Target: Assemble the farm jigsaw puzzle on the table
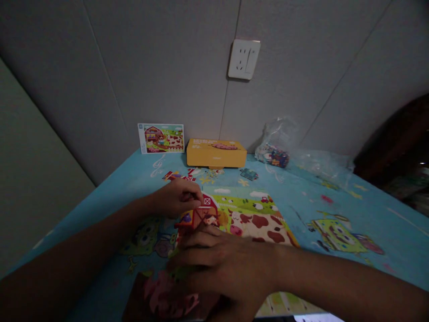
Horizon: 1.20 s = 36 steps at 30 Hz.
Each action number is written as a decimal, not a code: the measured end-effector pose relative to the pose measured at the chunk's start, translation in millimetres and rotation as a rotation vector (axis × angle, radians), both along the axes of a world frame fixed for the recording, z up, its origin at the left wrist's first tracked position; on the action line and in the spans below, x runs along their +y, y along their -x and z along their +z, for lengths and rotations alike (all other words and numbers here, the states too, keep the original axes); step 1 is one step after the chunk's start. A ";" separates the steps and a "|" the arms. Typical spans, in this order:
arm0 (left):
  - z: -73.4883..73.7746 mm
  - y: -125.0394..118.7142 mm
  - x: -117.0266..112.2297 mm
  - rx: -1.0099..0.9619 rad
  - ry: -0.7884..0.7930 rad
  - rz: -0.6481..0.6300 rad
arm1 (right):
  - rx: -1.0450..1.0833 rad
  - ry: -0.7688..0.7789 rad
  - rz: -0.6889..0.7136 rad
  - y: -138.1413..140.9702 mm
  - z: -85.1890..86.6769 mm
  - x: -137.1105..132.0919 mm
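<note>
Steadying farm puzzle (261,221)

Puzzle's under R hand (228,259), fingers spread, prob. bracing it; L hand (181,197) at its L edge, fingers curled, can't tell if gripping. Loose pcs (172,175) just past L fingers; pic card (164,139) farther, upright, prob. for ref.

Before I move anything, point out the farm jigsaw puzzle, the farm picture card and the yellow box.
Farm jigsaw puzzle (259,221): head view, on the printed cow's body.
Farm picture card (163,139): head view, middle of its printed face.
Yellow box (216,157): head view, on its front face.
</note>
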<state>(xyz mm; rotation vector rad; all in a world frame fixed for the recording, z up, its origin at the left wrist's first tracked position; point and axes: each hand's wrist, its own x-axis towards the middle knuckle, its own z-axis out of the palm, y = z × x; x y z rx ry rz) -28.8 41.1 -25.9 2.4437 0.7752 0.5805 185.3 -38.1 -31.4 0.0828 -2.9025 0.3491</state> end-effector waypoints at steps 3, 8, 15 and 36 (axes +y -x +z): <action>-1.5 3.5 7.4 0.054 -0.181 0.166 | -0.024 0.037 0.001 -5.7 6.7 5.4; -8.4 12.0 14.5 0.100 -0.239 0.234 | -0.084 0.167 0.082 -14.4 18.9 15.8; -12.5 16.2 15.0 0.185 -0.205 0.158 | 0.152 0.533 -0.640 -55.4 18.2 80.4; 4.5 -47.8 -61.3 0.306 0.005 -0.417 | 0.012 0.109 -1.251 -124.5 10.0 150.9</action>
